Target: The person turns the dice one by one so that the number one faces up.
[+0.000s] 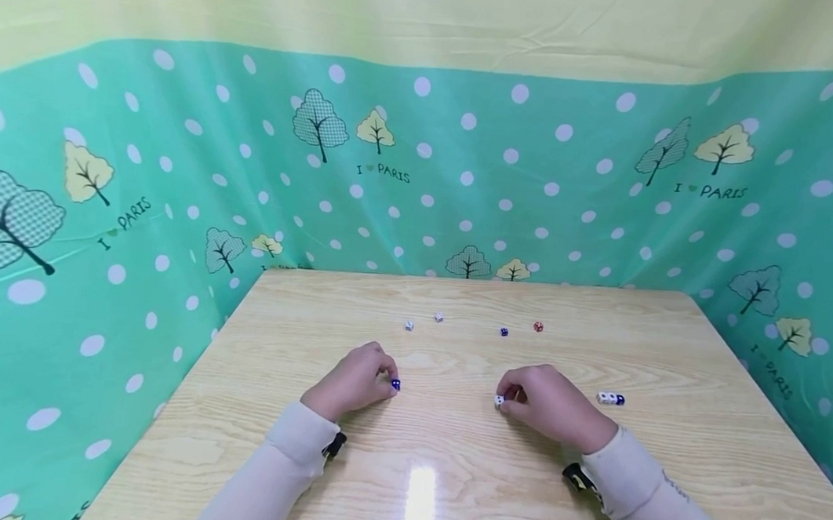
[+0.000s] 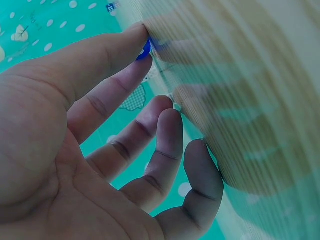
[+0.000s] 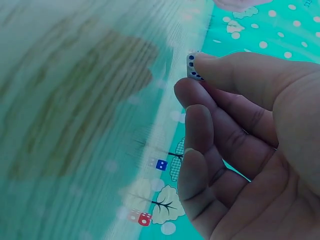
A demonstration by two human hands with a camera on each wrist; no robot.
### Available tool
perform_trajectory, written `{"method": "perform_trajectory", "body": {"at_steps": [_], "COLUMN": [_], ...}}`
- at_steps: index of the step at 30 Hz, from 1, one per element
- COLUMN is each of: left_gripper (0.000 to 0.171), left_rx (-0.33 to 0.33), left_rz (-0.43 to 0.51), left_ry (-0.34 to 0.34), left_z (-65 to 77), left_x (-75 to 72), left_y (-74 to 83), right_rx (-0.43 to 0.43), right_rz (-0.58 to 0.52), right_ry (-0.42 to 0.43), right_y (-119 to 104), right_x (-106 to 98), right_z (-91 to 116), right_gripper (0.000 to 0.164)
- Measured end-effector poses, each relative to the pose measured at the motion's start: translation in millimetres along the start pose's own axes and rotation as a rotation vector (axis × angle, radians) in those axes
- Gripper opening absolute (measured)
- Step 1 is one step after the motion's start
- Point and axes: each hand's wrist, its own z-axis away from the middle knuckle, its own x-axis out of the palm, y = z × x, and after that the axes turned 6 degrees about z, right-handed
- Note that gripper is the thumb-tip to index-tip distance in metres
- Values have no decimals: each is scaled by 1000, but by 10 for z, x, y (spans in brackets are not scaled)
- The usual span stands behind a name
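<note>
Between thumb and index finger, my left hand [image 1: 362, 376] pinches a blue die [image 1: 396, 384] at the tabletop. In the left wrist view only a sliver of that blue die [image 2: 144, 51] shows between the fingertips. My right hand [image 1: 546, 400] pinches a white die [image 1: 499, 401] the same way, its dark pips [image 3: 191, 64] facing the right wrist camera. To the right of that hand, white and blue dice [image 1: 609, 398] stand in a short row, touching each other. The two hands are apart, with bare wood between them.
Farther back on the wooden table [image 1: 315, 302] lie two white dice, one [image 1: 409, 325] left of the other [image 1: 439, 317], then a blue die [image 1: 504, 331] and a red die [image 1: 538, 327]. A green dotted cloth [image 1: 463, 176] hangs behind and along both sides.
</note>
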Motion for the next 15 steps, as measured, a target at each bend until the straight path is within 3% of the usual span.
{"method": "perform_trajectory", "body": {"at_steps": [15], "left_gripper": [12], "left_rx": [11], "left_rz": [-2], "left_ry": [6], "left_z": [-9], "left_x": [-1], "left_y": [-9], "right_rx": [68], "right_rz": [-51], "right_ry": [-35], "right_y": [37], "right_x": [8], "right_z": [-10], "right_gripper": [14]}}
